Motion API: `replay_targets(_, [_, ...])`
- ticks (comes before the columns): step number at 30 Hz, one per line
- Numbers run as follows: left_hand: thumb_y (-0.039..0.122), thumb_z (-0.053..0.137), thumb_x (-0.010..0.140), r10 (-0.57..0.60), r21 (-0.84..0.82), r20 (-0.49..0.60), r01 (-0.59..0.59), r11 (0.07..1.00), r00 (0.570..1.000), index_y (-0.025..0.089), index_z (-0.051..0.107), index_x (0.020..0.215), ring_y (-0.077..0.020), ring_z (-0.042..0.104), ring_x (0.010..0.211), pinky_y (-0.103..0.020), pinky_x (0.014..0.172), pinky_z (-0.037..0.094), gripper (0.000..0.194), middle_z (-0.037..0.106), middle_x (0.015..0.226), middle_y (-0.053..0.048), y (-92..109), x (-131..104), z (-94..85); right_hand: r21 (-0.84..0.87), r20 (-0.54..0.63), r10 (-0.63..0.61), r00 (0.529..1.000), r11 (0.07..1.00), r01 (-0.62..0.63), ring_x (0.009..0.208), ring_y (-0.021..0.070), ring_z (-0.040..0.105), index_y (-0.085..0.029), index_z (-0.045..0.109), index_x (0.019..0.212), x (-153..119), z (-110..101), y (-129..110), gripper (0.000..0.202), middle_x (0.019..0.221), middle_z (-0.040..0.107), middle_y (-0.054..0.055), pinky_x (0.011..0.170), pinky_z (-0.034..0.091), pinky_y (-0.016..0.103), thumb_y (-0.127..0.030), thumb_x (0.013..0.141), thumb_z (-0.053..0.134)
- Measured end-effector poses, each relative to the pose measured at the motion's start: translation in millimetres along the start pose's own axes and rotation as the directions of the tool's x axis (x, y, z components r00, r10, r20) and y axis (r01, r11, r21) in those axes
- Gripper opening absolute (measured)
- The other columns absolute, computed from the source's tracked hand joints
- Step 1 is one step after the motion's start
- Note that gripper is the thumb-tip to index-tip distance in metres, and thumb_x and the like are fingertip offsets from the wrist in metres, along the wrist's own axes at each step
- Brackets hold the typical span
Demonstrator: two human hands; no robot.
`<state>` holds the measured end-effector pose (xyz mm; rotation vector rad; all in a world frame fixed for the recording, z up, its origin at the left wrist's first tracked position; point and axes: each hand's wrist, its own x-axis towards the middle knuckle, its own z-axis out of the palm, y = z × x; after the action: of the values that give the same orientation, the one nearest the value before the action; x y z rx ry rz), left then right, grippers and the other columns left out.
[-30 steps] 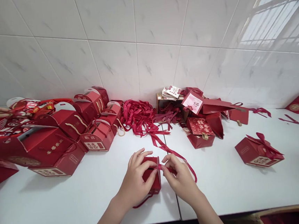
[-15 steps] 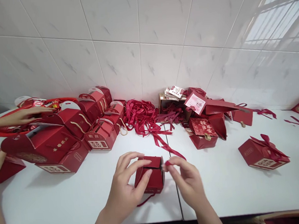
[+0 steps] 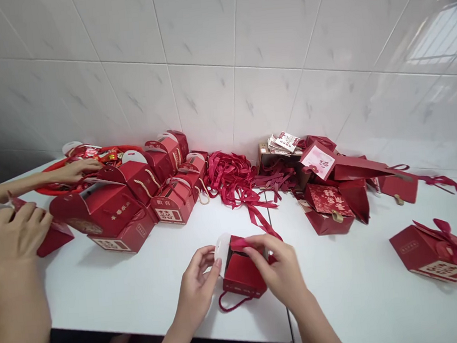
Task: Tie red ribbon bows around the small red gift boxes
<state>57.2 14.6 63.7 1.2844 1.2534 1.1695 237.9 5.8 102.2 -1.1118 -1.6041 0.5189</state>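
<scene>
A small red box [image 3: 244,274] with a dark red cord loop [image 3: 234,305] at its front lies on the white table, close to the near edge. My left hand [image 3: 201,278] pinches the white inner side of a rounded flap [image 3: 223,249] at the box's left. Above the box's upper right part, my right hand [image 3: 274,263] has thumb and forefinger closed on a bit of red ribbon [image 3: 240,242]. Part of the box's right side is hidden behind that hand.
Red boxes [image 3: 107,203] are stacked at left, beside a person's hands [image 3: 18,232] and a red basket [image 3: 52,165]. Behind lie heaped ribbons [image 3: 231,176]; open boxes [image 3: 329,205] and cards [image 3: 284,142] stand right of them. A bow-tied box [image 3: 439,252] is far right.
The view has shifted left. My left hand has gone from the box's top to its left flap, now raised with its white side showing. My right hand has moved in over the box.
</scene>
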Motion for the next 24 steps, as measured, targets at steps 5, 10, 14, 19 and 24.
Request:
replay_targets(5, [0.038, 0.060, 0.081, 0.027, -0.056, 0.012, -0.026, 0.998, 1.000, 0.021, 0.051, 0.103, -0.0175, 0.061, 0.087, -0.026, 0.072, 0.053, 0.030, 0.063, 0.089, -0.003, -4, 0, 1.2, -0.098, 0.057, -0.030, 0.998, 0.995, 0.035, 0.070, 0.0141, 0.060, -0.016, 0.066, 0.083, 5, 36, 10, 0.014, 0.076, 0.064, 0.004, 0.064, 0.046, 0.025, -0.010, 0.082, 0.053])
replay_targets(10, [0.037, 0.058, 0.083, 0.029, -0.073, 0.024, -0.027, 0.997, 0.999, 0.022, 0.048, 0.106, -0.0166, 0.062, 0.084, -0.024, 0.069, 0.052, 0.030, 0.062, 0.085, -0.002, -8, -2, 1.4, -0.143, -0.032, -0.053, 0.998, 0.989, 0.048, 0.065, 0.0125, 0.052, -0.014, 0.057, 0.072, 2, 38, 9, 0.010, 0.071, 0.054, 0.003, 0.058, 0.040, 0.023, -0.009, 0.077, 0.051])
replay_targets(14, [0.037, 0.060, 0.081, 0.033, -0.059, 0.007, -0.033, 0.998, 0.999, 0.021, 0.051, 0.106, -0.0177, 0.062, 0.084, -0.025, 0.069, 0.051, 0.030, 0.063, 0.085, -0.002, -8, -1, 0.9, -0.198, -0.031, -0.053, 0.998, 0.979, 0.046, 0.066, 0.0126, 0.050, -0.015, 0.053, 0.069, 3, 37, 9, 0.009, 0.070, 0.051, 0.001, 0.062, 0.038, 0.025, -0.009, 0.075, 0.050])
replay_targets(19, [0.037, 0.057, 0.083, 0.050, -0.026, 0.026, -0.049, 0.998, 0.998, 0.021, 0.050, 0.107, -0.0179, 0.061, 0.087, -0.027, 0.073, 0.051, 0.029, 0.063, 0.089, -0.004, -10, -2, 1.3, -0.305, 0.024, -0.024, 0.999, 0.952, 0.030, 0.066, 0.0121, 0.051, -0.016, 0.051, 0.068, 5, 37, 8, 0.009, 0.069, 0.054, -0.002, 0.076, 0.032, 0.032, -0.008, 0.072, 0.051])
replay_targets(24, [0.041, 0.054, 0.085, 0.051, 0.011, 0.030, -0.051, 0.999, 0.998, 0.021, 0.047, 0.109, -0.0173, 0.059, 0.083, -0.027, 0.071, 0.050, 0.032, 0.060, 0.086, -0.002, -9, -2, 0.8, -0.293, 0.119, 0.036, 0.992, 0.956, 0.000, 0.068, 0.0119, 0.051, -0.016, 0.052, 0.070, 9, 37, 4, 0.009, 0.071, 0.055, -0.003, 0.079, 0.029, 0.033, -0.008, 0.073, 0.052])
